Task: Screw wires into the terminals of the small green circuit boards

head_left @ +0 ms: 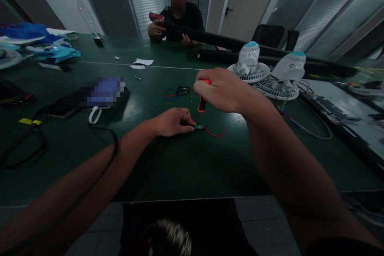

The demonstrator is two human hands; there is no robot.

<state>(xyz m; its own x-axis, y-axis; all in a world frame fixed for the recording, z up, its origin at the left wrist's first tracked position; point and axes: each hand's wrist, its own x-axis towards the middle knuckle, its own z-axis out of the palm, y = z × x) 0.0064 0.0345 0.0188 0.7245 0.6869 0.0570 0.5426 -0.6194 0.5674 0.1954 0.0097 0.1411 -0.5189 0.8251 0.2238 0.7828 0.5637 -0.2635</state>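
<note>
My right hand (220, 90) is closed around an orange-and-black screwdriver (202, 104), held upright with its tip down on a small circuit board (198, 127). My left hand (173, 122) lies on the green table (180, 168) with its fingertips pinching the left end of that board. A thin red wire (216, 133) curls off the board to the right. A second bundle of blue, red and black wires (177, 93) lies a little farther back on the table.
Two small white fans (270, 74) lie at the right beside loose cables. A black cable (45, 136) loops at the left near a white strap. Paper scraps (141, 63) and blue cloth (45, 44) lie farther back. A person opposite holds a red tool (156, 18) and a long black tube.
</note>
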